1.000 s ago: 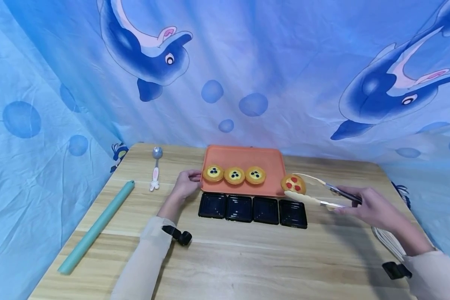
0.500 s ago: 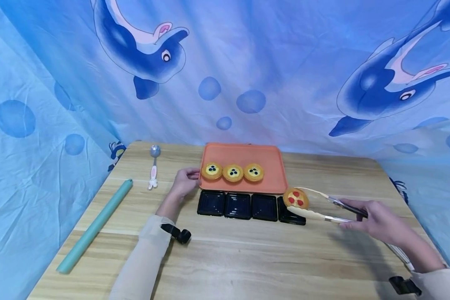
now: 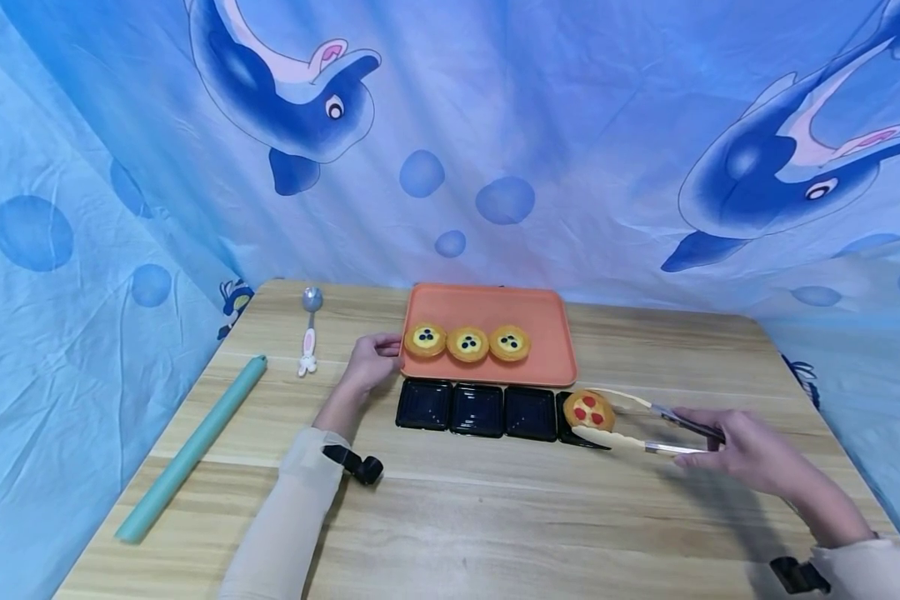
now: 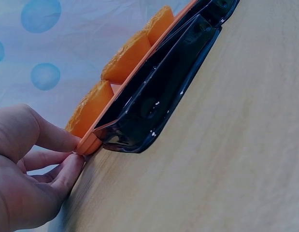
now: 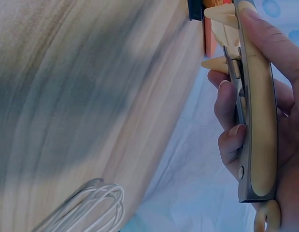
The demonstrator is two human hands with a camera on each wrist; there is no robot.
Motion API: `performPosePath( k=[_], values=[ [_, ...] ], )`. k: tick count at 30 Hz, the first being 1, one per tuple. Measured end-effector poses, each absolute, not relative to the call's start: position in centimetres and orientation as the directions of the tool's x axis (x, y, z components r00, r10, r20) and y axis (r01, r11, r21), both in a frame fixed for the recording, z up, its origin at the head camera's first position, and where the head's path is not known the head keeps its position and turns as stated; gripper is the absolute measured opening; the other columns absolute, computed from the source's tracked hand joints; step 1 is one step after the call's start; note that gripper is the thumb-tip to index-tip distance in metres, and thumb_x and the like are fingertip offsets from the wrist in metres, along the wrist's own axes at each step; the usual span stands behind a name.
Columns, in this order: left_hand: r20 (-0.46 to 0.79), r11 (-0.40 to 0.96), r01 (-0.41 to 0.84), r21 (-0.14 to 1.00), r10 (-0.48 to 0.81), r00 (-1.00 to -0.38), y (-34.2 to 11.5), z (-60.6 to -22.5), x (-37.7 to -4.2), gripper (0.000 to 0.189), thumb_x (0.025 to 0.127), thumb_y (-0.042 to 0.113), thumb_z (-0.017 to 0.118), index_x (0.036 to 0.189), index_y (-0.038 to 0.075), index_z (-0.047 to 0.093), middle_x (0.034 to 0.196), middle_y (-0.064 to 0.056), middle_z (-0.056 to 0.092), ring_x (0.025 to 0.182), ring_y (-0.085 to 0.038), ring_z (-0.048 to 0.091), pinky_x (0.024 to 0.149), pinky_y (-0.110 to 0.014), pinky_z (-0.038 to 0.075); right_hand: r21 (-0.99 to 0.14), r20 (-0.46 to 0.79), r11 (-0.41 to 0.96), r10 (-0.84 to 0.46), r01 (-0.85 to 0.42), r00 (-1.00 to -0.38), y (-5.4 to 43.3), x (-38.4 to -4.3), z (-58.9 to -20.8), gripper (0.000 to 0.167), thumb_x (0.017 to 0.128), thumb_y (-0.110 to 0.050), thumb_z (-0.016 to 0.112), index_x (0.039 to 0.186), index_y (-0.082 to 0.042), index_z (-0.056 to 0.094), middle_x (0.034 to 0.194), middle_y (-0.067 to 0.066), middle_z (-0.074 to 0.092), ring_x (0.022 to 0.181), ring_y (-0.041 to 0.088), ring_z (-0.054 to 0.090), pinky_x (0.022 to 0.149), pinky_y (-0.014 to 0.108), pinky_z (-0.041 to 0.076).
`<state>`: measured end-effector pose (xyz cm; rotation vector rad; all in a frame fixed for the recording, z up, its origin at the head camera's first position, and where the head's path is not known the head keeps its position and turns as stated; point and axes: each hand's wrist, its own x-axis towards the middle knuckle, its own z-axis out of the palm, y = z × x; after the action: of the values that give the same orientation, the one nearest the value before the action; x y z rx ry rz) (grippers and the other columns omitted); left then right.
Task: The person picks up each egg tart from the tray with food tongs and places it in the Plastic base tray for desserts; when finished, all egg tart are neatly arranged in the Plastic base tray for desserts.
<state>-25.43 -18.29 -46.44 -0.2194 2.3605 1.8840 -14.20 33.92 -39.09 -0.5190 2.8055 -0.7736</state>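
My right hand (image 3: pixel 750 450) grips a pair of tongs (image 3: pixel 675 429), cream-tipped with metal arms. Between the tong tips is a tart with red toppings (image 3: pixel 588 410), over the rightmost black square tray (image 3: pixel 567 432), which it partly covers; whether it touches the bottom cannot be told. My left hand (image 3: pixel 371 362) pinches the left rim of the orange tray (image 3: pixel 543 321), thumb above and fingers below in the left wrist view. Three tarts with dark berries (image 3: pixel 468 343) sit in a row on that tray.
More black square trays (image 3: pixel 477 409) line the orange tray's near edge. A spoon with a rabbit handle (image 3: pixel 310 333) and a green rolling pin (image 3: pixel 195 450) lie at the left. A wire whisk (image 5: pixel 98 203) lies by the right edge. A blue curtain (image 3: pixel 450 150) hangs behind.
My right hand has brought the red-topped tart in the tongs from beside the orange tray's right edge, nearer and down over the rightmost black tray. My left hand stays at the orange tray's rim.
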Motion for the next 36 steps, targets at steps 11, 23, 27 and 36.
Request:
performPosePath(
  k=[11, 23, 27, 36],
  values=[
    [-0.173, 0.213, -0.178, 0.961, -0.042, -0.984, -18.3, -46.3, -25.3, 0.051, 0.084, -0.013, 0.063, 0.134, -0.007, 0.055, 0.124, -0.024, 0.059, 0.116, -0.034, 0.058, 0.094, -0.035, 0.052, -0.562, -0.009, 0.763, -0.392, -0.319, -0.92, 34.0, -13.8, -39.1, 0.086, 0.076, -0.031, 0.086, 0.142, 0.008, 0.047, 0.063, -0.005, 0.049, 0.052, 0.007, 0.042, 0.042, 0.025, 0.038],
    [-0.18, 0.213, -0.184, 0.959, -0.041, -0.983, -18.4, -46.4, -25.2, 0.051, 0.084, -0.013, 0.063, 0.134, -0.007, 0.054, 0.125, -0.023, 0.059, 0.116, -0.034, 0.058, 0.094, -0.036, 0.052, -0.54, 0.102, 0.755, -0.378, -0.371, -0.92, 33.5, -14.2, -37.9, 0.085, 0.074, -0.027, 0.088, 0.142, 0.005, 0.049, 0.067, -0.003, 0.052, 0.053, 0.009, 0.043, 0.042, 0.025, 0.037],
    [-0.18, 0.216, -0.184, 0.959, -0.039, -0.983, -18.4, -46.5, -25.3, 0.051, 0.084, -0.012, 0.063, 0.134, -0.007, 0.055, 0.124, -0.023, 0.059, 0.116, -0.034, 0.058, 0.094, -0.035, 0.052, -0.509, 0.156, 0.765, -0.368, -0.394, -0.916, 33.1, -15.0, -37.3, 0.085, 0.071, -0.028, 0.09, 0.142, -0.001, 0.051, 0.068, -0.003, 0.053, 0.053, 0.008, 0.042, 0.042, 0.025, 0.035],
    [-0.183, 0.198, -0.188, 0.962, -0.044, -0.982, -18.4, -46.4, -25.3, 0.052, 0.083, -0.013, 0.064, 0.133, -0.006, 0.056, 0.124, -0.023, 0.06, 0.115, -0.033, 0.059, 0.096, -0.036, 0.052, -0.474, 0.117, 0.8, -0.358, -0.368, -0.927, 30.4, -19.1, -35.4, 0.091, 0.074, -0.037, 0.087, 0.145, 0.003, 0.046, 0.068, -0.001, 0.057, 0.053, 0.011, 0.047, 0.045, 0.028, 0.038]
  ],
)
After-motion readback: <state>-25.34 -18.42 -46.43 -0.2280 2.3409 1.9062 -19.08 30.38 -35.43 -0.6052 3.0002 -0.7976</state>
